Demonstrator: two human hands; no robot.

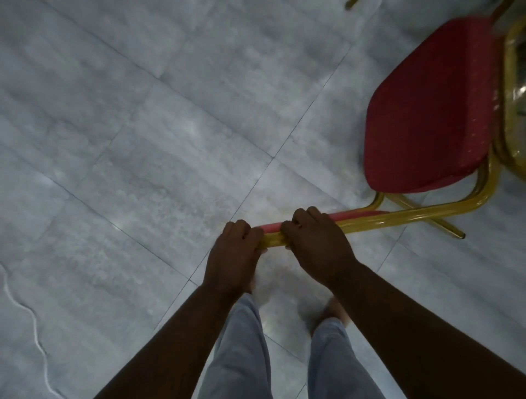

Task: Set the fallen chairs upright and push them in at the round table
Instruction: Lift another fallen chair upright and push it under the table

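Observation:
A chair with a red padded seat [432, 108] and a gold metal frame [398, 218] stands at the right of the view. Its backrest top runs toward me, seen edge-on as a red strip above a gold tube. My left hand [236, 250] and my right hand [316, 242] are both closed around that gold top rail, side by side near its left end. One chair leg [449, 229] rests on the tiled floor. The round table's gold rim [509, 85] shows at the far right edge, close to the seat.
Grey marbled floor tiles [142, 142] fill the left and middle of the view. A thin white cord [31, 319] snakes across the floor at the lower left. Another gold chair leg [351, 3] pokes in at the top. My legs in light trousers [242, 356] are below my hands.

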